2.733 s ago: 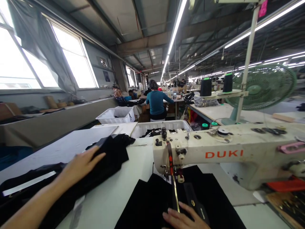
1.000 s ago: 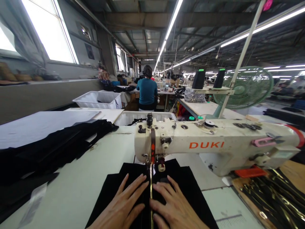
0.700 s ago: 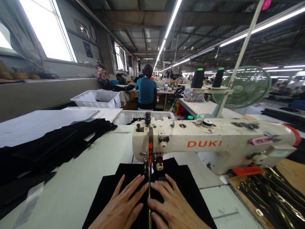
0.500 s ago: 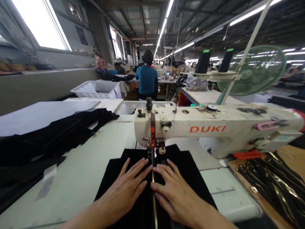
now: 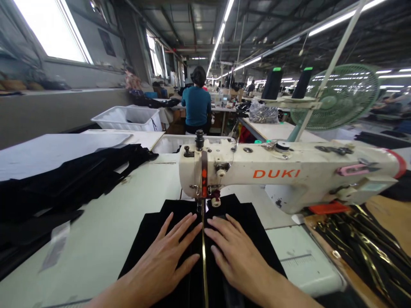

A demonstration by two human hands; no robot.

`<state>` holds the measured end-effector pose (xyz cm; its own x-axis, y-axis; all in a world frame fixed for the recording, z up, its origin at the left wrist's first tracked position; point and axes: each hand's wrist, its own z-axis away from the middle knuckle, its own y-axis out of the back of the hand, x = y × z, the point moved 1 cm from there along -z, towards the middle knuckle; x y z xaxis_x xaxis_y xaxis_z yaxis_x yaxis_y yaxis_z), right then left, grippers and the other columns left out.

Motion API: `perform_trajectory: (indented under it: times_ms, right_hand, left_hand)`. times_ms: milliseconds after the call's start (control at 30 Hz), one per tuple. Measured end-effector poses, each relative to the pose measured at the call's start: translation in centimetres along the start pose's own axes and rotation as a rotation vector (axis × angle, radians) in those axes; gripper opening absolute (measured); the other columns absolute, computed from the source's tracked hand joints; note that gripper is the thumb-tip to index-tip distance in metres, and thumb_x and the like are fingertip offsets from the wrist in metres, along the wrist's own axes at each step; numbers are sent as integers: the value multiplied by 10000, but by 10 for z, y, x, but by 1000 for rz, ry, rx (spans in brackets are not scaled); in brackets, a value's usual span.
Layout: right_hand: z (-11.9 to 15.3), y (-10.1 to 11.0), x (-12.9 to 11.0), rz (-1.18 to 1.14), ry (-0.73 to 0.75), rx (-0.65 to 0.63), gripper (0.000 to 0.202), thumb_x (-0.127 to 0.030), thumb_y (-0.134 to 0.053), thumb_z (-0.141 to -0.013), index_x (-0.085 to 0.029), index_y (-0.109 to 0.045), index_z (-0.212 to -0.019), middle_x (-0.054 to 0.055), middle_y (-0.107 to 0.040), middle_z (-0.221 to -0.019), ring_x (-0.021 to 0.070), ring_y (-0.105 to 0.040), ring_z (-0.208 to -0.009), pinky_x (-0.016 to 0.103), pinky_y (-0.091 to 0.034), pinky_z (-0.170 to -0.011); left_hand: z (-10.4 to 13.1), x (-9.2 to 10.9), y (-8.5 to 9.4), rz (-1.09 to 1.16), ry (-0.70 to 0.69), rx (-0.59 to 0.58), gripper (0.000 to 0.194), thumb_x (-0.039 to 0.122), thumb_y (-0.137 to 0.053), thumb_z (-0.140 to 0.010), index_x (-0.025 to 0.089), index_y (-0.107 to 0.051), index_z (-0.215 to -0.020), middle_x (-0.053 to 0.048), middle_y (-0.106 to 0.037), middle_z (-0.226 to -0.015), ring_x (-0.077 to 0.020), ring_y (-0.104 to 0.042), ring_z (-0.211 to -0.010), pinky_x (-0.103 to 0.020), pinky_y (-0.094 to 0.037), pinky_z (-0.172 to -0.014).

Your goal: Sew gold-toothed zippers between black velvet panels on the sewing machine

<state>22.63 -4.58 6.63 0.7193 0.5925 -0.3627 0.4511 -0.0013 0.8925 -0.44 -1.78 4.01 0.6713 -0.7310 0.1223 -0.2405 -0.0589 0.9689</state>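
Black fabric (image 5: 144, 239) lies flat under the needle area of a white sewing machine (image 5: 240, 169) marked DUKI. Down its middle runs a narrow gold strip (image 5: 204, 261), which passes up beneath the presser foot. My left hand (image 5: 171, 252) rests palm down on the fabric left of the strip, fingers spread. On the other side my right hand (image 5: 234, 250) also lies flat with its fingers apart, fingertips close to the strip. Neither hand grips anything.
Piled black cloth (image 5: 80, 179) covers the table's left side. At the right, a brown box (image 5: 346, 265) holds black and gold strips. Behind are a white bin (image 5: 128, 118), a green fan (image 5: 337, 96), thread cones (image 5: 272, 84) and a seated person (image 5: 197, 105) in blue.
My right thumb and fingers have moved slightly away from the gold strip, exposing more of it. The whole view has shifted a little.
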Motion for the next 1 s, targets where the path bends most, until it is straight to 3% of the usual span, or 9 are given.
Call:
perform_trajectory:
  times_ms: [67, 133, 333, 500, 733, 1000]
  right_hand:
    - [-7, -9, 9, 80, 50, -24, 485, -205, -511, -977, -207, -458, -1459, 69, -471, -1517, 229, -391, -1422, 517, -225, -1214]
    - [-8, -19, 15, 118, 74, -42, 545, -200, -517, -972, -200, -395, -1504, 47, -414, -1550, 214, -348, -1446, 508, -185, -1222]
    - [-8, -31, 23, 189, 159, 6, 546, -147, -548, -902, -151, -490, -1444, 63, -451, -1501, 233, -428, -1397, 496, -203, -1208]
    - [-11, -32, 28, 226, 194, 30, 526, -166, -559, -895, -159, -522, -1420, 64, -484, -1473, 237, -470, -1368, 480, -252, -1199]
    - [-13, -37, 33, 285, 264, 130, 484, -164, -574, -893, -142, -550, -1376, 71, -548, -1433, 212, -500, -1346, 440, -222, -1216]
    - [-13, -46, 40, 350, 316, 191, 472, -176, -604, -892, -153, -557, -1362, 56, -594, -1395, 210, -543, -1308, 410, -200, -1227]
  left_hand:
    - [2, 0, -3, -54, -17, 63, 641, 423, -519, -1021, 277, -234, -1577, -82, -347, -1584, -307, -363, -1431, -601, -209, -1171]
    - [4, 1, -4, -105, -37, 118, 643, 419, -533, -1010, 278, -256, -1573, -78, -388, -1562, -312, -408, -1404, -590, -232, -1165]
    - [5, 0, -9, -169, -64, 98, 681, 381, -525, -993, 274, -208, -1586, -90, -381, -1551, -312, -453, -1373, -601, -292, -1129]
    - [5, -3, -12, -137, -68, 120, 685, 347, -520, -991, 255, -198, -1589, -85, -378, -1551, -304, -425, -1391, -600, -209, -1159]
    - [0, -5, -10, -230, -107, 152, 617, 322, -520, -977, 241, -314, -1552, -72, -380, -1553, -276, -436, -1391, -591, -189, -1170]
    - [-5, -5, -6, -379, -143, 211, 495, 309, -514, -979, 188, -476, -1457, -70, -467, -1513, -224, -445, -1387, -490, -134, -1209]
